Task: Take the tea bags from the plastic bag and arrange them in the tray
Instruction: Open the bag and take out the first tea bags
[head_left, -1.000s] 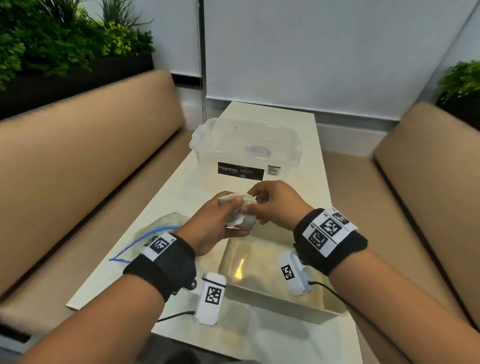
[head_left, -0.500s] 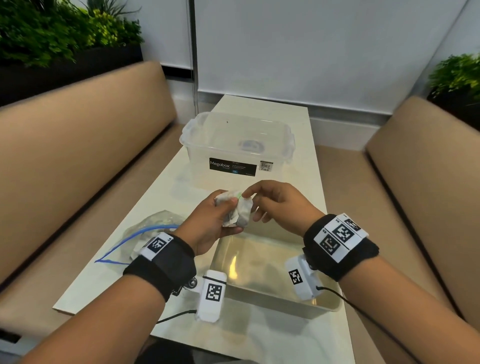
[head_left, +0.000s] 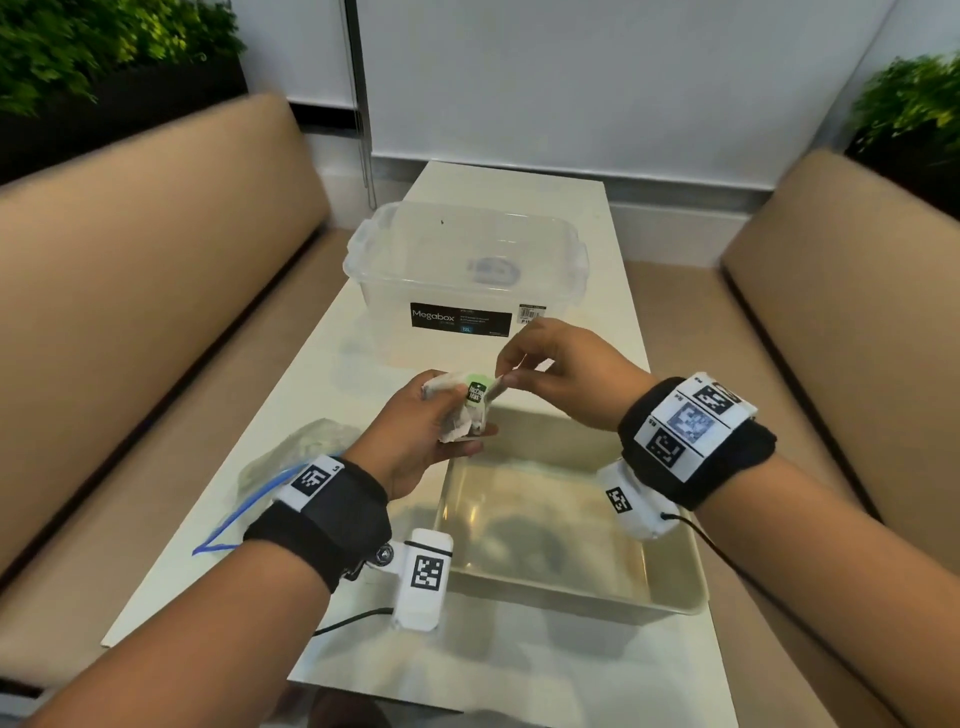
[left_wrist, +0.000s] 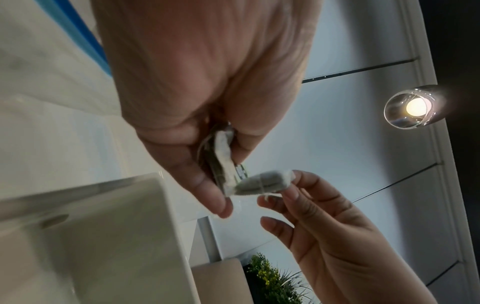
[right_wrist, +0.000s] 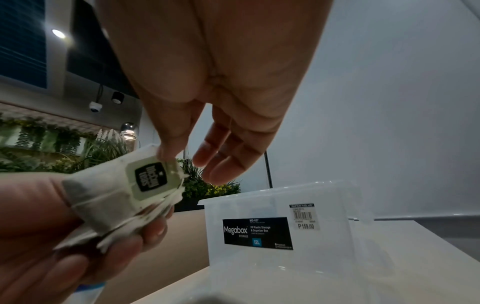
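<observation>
Above the far edge of the shiny metal tray (head_left: 670, 587), my left hand (head_left: 441, 421) grips a small bundle of white tea bags (head_left: 462, 415) with a green tag. My right hand (head_left: 511, 371) pinches the upper corner of one tea bag (head_left: 493, 389) between thumb and forefinger, its other fingers spread. In the left wrist view that tea bag (left_wrist: 265, 182) sticks out sideways from the bundle (left_wrist: 223, 156). The right wrist view shows the tagged tea bags (right_wrist: 116, 197) in my left palm. The clear plastic bag (head_left: 291, 457) with a blue zip lies on the table left of the tray.
A clear Megabox storage box (head_left: 467, 275) stands on the white table (head_left: 519, 675) just beyond my hands. Tan benches (head_left: 130, 312) run along both sides of the table. Plants (head_left: 78, 47) stand behind the benches.
My right hand has drawn one tea bag up and to the right, partly out of the bundle. The green tag now shows. My left hand stays over the tray's far edge.
</observation>
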